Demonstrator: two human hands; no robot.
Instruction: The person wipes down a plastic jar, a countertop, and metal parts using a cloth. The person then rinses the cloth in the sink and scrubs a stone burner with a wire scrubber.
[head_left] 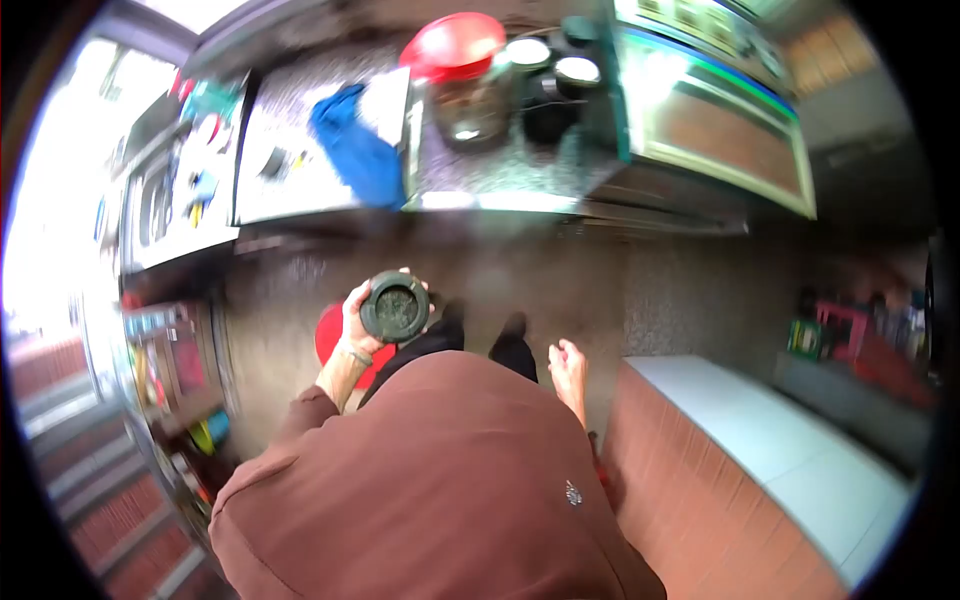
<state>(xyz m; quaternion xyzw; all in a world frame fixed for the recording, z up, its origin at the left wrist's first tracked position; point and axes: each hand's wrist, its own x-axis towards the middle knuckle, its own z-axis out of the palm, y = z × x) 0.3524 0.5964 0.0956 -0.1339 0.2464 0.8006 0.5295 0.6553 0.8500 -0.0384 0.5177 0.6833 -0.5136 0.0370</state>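
Note:
My left hand (356, 322) is wrapped around a dark, round stone mortar (373, 306), its thumb and fingertips showing at the rim. The mortar's hollow faces up toward me and its inside looks dark greenish, with the contents unclear. My right hand (568, 368) hangs low at my right side, apart from everything, with its fingers curled in and nothing visible in them. Below the left hand, a red round thing (328, 335) stands near the floor, partly hidden by that arm.
Ahead runs a counter (460, 180) with a blue cloth (360, 150), a red-lidded container (470, 110) and dark jars with pale lids (550, 105). A glass-fronted cabinet (720, 125) stands right of them. Shelves (180, 365) line the left; a white-topped brick ledge (770, 425) lies right.

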